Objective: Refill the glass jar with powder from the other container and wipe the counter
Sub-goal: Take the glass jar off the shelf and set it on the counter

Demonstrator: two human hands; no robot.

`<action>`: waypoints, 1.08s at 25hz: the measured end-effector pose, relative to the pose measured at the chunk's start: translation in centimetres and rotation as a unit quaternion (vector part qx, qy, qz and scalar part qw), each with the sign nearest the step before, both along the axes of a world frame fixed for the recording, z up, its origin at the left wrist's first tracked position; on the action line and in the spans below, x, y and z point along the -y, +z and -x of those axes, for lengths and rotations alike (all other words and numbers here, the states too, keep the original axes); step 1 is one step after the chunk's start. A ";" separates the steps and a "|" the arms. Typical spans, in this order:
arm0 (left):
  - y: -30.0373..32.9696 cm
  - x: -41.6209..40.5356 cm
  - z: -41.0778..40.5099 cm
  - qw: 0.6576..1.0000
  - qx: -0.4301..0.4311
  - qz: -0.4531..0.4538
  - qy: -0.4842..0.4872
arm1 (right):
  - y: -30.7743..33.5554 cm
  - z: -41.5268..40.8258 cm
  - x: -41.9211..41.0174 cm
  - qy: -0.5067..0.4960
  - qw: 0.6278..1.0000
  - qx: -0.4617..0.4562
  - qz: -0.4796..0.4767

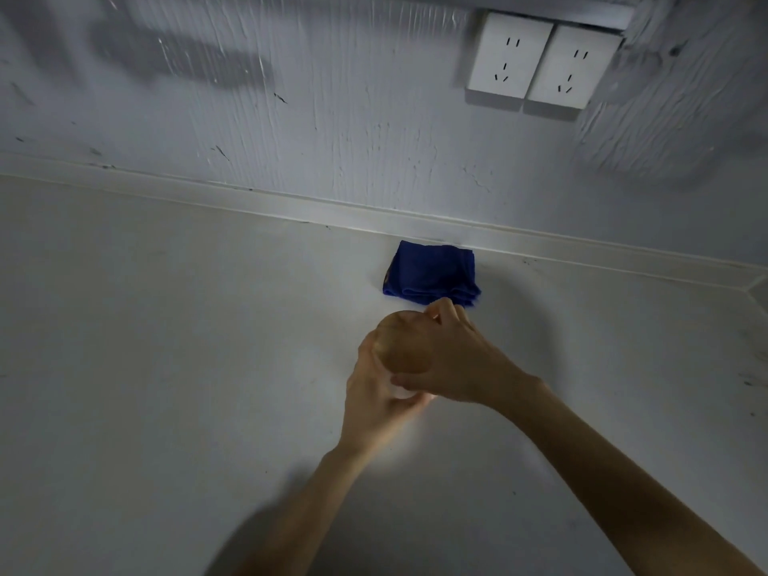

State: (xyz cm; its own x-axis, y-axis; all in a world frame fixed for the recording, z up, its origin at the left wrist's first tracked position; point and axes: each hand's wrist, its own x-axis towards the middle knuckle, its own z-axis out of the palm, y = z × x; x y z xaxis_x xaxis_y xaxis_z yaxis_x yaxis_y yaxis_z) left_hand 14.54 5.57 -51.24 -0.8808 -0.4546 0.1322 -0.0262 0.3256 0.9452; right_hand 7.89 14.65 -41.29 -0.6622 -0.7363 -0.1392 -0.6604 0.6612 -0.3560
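A glass jar (402,392) with a round wooden lid (401,345) stands on the white counter (166,347), mostly hidden by both hands. My left hand (374,405) grips the jar's body from the left. My right hand (461,359) curls over the wooden lid from the right, fingers and thumb wrapped around its rim. A folded blue cloth (432,273) lies just behind the hands, close to the wall. No other container shows in this view.
The counter meets a rough white wall along a low ledge (540,243). Two white wall sockets (544,62) sit high on the right. The counter's corner lies at the far right (748,288).
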 end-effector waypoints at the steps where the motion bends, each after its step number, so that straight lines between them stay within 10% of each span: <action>1: 0.1 0.2 0.1 1.000 -0.001 0.002 -0.009 | 0.1 0.2 0.1 0.020 1.000 -0.012 -0.020; 17: 0.5 4.9 0.1 0.967 0.069 -0.046 -0.242 | 2.7 2.4 1.4 0.212 0.957 0.040 -0.192; 23: -0.1 5.1 -0.1 0.958 0.090 -0.102 -0.252 | 1.5 3.9 -1.0 0.107 0.968 0.224 0.039; 27: -0.4 5.0 -0.1 0.965 0.093 -0.099 -0.224 | -0.2 4.2 -3.7 -0.016 0.811 0.487 0.324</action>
State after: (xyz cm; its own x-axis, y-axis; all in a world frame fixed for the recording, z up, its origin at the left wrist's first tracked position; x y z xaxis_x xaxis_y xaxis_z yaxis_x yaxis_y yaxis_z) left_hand 14.68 0.59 -51.60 -0.9950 -0.0219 -0.0974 -0.0996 0.1568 0.9826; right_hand 3.72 18.37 -41.53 -0.4902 -0.8487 -0.1985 0.1564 0.1384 -0.9780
